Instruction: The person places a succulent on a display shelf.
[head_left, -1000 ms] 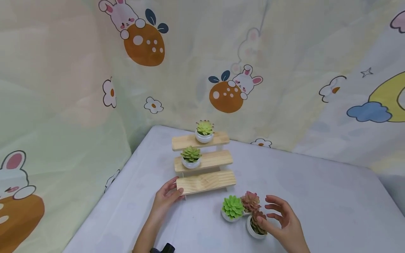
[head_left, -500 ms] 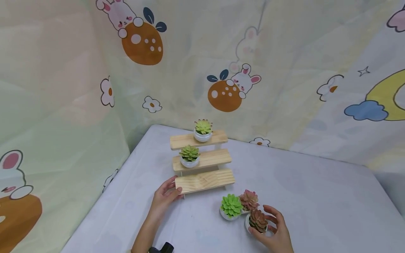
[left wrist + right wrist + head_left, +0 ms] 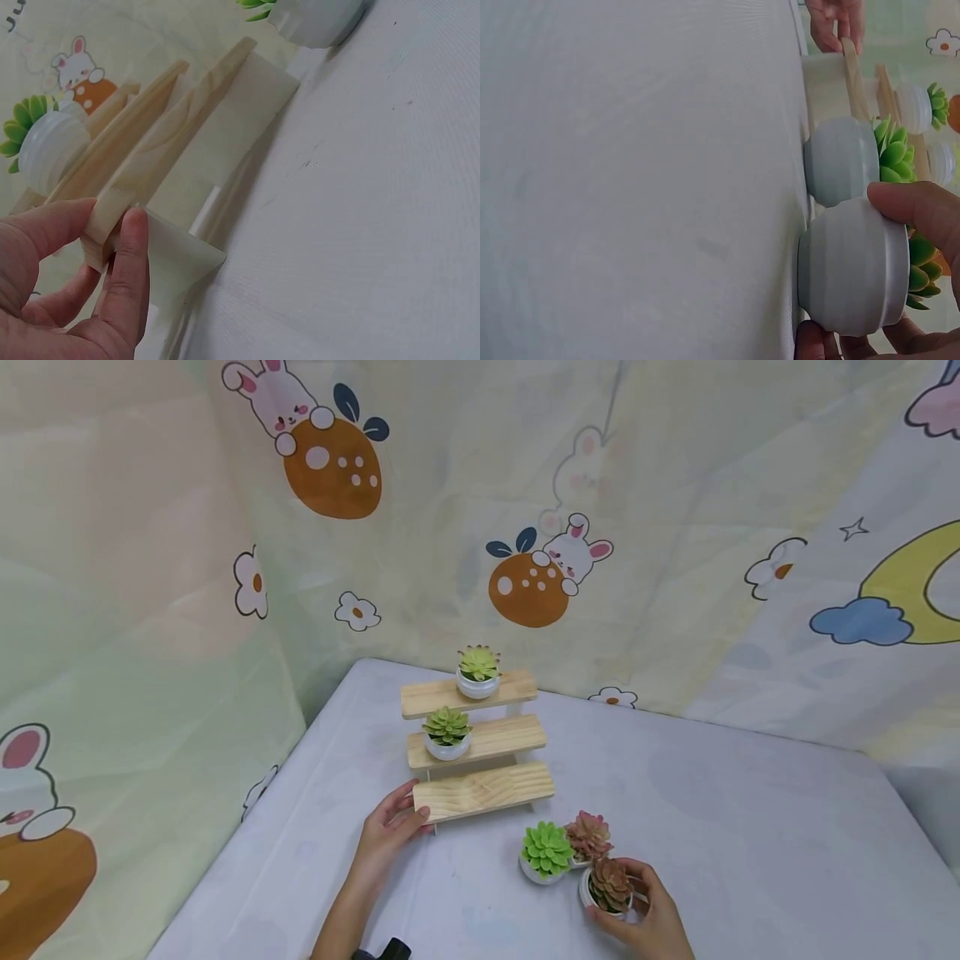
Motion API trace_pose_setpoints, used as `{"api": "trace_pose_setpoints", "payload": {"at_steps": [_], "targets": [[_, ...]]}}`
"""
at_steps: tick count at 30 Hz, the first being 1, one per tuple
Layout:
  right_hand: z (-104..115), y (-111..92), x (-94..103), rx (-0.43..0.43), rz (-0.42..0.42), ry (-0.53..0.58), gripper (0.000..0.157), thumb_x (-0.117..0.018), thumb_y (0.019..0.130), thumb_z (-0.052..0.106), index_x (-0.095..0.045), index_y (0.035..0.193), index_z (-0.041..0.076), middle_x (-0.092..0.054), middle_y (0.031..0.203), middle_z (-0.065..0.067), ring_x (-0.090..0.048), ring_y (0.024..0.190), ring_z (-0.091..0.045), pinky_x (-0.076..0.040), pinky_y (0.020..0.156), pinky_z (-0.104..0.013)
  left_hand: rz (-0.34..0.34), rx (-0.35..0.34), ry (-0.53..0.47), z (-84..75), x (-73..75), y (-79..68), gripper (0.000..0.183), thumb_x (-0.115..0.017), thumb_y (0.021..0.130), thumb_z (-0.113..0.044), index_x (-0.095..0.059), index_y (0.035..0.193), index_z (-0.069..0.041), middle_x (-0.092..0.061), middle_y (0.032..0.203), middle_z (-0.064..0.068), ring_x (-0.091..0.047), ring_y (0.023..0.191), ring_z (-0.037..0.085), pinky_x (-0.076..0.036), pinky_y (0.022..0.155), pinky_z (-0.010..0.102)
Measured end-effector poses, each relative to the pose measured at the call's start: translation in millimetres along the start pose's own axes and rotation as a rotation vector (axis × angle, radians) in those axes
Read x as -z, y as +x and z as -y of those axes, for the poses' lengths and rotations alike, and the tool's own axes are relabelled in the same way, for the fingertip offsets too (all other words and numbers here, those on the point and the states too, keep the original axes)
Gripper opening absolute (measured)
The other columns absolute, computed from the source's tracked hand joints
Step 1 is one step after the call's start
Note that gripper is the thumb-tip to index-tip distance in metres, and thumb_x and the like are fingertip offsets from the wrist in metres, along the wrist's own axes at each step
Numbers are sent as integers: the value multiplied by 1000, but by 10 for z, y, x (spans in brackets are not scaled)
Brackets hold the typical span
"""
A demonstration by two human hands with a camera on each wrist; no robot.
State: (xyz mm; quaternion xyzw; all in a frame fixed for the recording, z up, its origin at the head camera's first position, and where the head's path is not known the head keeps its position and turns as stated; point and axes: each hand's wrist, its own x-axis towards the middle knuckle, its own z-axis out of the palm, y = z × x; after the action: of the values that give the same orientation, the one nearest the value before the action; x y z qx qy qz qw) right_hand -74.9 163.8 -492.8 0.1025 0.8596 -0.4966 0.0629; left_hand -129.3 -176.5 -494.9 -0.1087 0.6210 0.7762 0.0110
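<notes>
My left hand (image 3: 386, 835) pinches the left end of the lowest board of a three-tier wooden stand (image 3: 483, 789); the left wrist view shows thumb and fingers on either side of the board end. Nearer the front, my right hand (image 3: 647, 917) grips a white pot with a reddish-brown succulent (image 3: 611, 885). In the right wrist view the thumb lies on the rim of this pot (image 3: 851, 266), fingers round its other side, and its base is at the cloth. Beside it stand a bright green potted succulent (image 3: 547, 850) and a pink one (image 3: 588, 837).
A yellow-green potted succulent (image 3: 478, 665) stands on the top board, another green one (image 3: 447, 728) at the left of the middle board. White cloth (image 3: 712, 827) covers the table. Printed curtains (image 3: 435, 527) rise behind and left. A black object (image 3: 393, 949) shows by my left forearm.
My right hand has moved left and closed round the reddish-brown succulent's pot. My left hand keeps its hold on the stand. The head view has shifted slightly.
</notes>
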Motion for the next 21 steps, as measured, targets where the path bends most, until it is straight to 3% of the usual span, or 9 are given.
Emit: {"api": "trace_pose_setpoints", "payload": {"at_steps": [16,21], "targets": [[36,-62,31,1,-21,5,73,-87,72,19,-48,130,-2,-54,128,-20,-57,112,-34,-55,86,-39,4,-9,0,14,4,-4,59,-65,89,1,-42,143,5,-50,122,21,-65,87,11,-61,79,28],[122,-137,72,5,-30,18,72,-87,73,20,-50,130,-1,-56,127,-18,-58,109,-27,-56,79,-31,4,-8,-2,17,4,-1,59,-66,89,1,-42,142,5,-50,121,20,-65,86,11,-61,79,28]]}}
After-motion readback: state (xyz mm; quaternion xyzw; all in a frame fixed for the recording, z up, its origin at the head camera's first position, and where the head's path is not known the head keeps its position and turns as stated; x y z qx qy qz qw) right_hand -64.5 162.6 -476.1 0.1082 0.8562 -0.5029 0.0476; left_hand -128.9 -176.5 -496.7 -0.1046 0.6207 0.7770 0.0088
